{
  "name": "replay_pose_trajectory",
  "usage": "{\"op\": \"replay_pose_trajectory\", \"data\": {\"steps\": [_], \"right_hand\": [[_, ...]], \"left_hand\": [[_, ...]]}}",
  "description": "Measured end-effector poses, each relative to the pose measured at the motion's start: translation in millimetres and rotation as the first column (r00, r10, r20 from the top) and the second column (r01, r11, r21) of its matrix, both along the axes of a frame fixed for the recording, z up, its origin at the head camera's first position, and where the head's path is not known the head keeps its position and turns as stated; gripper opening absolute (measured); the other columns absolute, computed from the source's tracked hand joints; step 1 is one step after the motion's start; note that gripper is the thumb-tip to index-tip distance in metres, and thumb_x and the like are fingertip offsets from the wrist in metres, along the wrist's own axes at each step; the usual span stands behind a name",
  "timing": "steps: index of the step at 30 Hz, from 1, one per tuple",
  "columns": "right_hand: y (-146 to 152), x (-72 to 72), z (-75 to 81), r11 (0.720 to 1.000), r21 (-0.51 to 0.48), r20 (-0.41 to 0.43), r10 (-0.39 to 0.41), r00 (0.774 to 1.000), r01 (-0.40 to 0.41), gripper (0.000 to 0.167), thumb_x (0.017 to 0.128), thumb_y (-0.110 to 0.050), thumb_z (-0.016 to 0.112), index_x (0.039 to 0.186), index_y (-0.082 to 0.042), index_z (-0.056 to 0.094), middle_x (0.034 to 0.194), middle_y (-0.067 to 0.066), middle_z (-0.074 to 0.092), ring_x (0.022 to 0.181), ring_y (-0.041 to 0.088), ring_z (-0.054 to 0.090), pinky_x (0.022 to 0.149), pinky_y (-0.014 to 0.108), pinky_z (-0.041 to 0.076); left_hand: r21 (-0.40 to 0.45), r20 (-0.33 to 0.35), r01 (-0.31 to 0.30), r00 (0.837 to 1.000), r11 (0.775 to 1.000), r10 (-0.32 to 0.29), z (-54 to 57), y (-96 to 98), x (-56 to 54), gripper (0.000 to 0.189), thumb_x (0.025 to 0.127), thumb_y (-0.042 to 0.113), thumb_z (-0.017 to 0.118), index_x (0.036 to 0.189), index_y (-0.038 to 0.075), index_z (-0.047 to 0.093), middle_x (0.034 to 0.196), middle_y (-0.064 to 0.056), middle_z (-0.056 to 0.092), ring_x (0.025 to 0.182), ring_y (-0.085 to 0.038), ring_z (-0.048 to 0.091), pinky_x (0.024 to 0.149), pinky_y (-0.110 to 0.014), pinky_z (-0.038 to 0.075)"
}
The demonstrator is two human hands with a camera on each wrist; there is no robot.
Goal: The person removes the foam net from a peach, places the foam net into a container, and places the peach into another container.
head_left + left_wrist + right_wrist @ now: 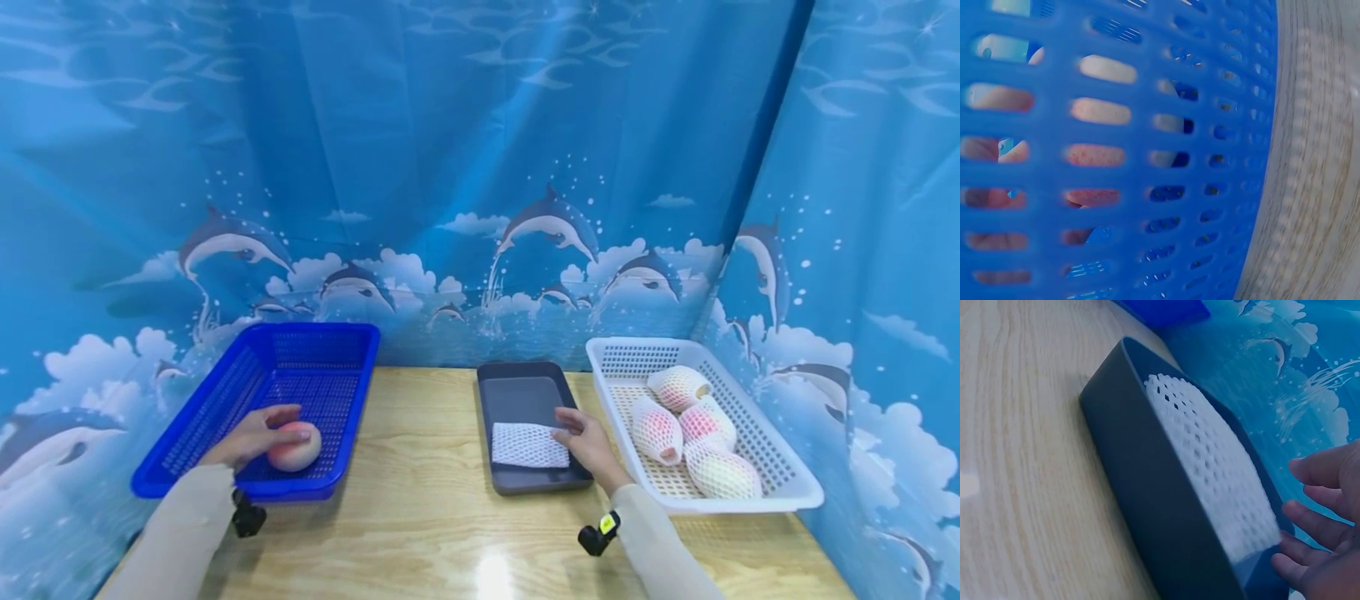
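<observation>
At the near end of the blue basket [352,417], my left hand [251,435] grips a pinkish-white peach [295,450], thumb and fingers around its upper left side. The left wrist view catches the peach [1096,155] only in strips through the basket's slots. A flattened white foam fruit net [529,445] lies in the dark grey tray [521,383]. My right hand [588,446] hovers at the net's right end, fingers loosely spread. In the right wrist view those fingers [1310,515] stand beside the net [1210,462] and pinch nothing.
A white basket [787,471] on the right contains several peaches in foam nets [720,471]. Both baskets and the tray stand on a wooden table [420,500]. A blue dolphin-print curtain [420,167] rises behind and at the sides.
</observation>
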State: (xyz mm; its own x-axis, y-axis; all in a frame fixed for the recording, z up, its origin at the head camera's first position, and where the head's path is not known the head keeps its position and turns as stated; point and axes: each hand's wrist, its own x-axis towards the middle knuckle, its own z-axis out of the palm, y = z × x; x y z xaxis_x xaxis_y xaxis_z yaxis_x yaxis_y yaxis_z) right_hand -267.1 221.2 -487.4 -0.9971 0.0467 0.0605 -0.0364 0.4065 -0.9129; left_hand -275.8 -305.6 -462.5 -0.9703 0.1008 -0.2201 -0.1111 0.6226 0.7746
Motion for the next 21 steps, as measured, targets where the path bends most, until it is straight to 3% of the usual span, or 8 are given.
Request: {"op": "replay_pose_trajectory", "data": {"steps": [9, 18, 21], "right_hand": [[4, 3.0, 18.0, 0.999, -0.036, -0.022, 0.0, 1.0, -0.001, 0.044, 0.089, 0.001, 0.063, 0.131, 0.008, 0.051, 0.132, 0.027, 0.054, 0.122, 0.04, 0.052, 0.103, 0.044, 0.046], [14, 13.7, 41.4, 0.998, -0.065, -0.141, 0.013, 0.99, -0.023, 0.046, 0.087, -0.008, 0.068, 0.128, 0.008, 0.055, 0.125, 0.026, 0.059, 0.117, 0.039, 0.055, 0.097, 0.038, 0.051], [19, 15.5, 49.5, 0.998, -0.061, -0.122, 0.002, 0.993, -0.01, 0.047, 0.088, -0.009, 0.068, 0.129, 0.007, 0.053, 0.128, 0.026, 0.057, 0.121, 0.039, 0.053, 0.1, 0.04, 0.049]], "left_hand": [[0.03, -0.119, 0.01, 0.993, 0.999, -0.007, 0.1, 0.0, 3.7, 0.079, 0.087, 0.035, 0.07, 0.14, -0.013, 0.035, 0.139, -0.035, 0.041, 0.128, -0.049, 0.039, 0.105, -0.054, 0.038], [0.024, -0.121, 0.01, 0.993, 1.0, -0.007, 3.5, 0.5, 5.6, 0.08, 0.088, 0.039, 0.068, 0.142, -0.011, 0.034, 0.14, -0.032, 0.041, 0.129, -0.048, 0.039, 0.105, -0.053, 0.04], [0.025, -0.116, 0.02, 0.993, 0.999, -0.017, 8.2, 1.5, 7.1, 0.082, 0.089, 0.041, 0.067, 0.142, -0.011, 0.032, 0.143, -0.032, 0.038, 0.13, -0.049, 0.037, 0.104, -0.055, 0.04]]}}
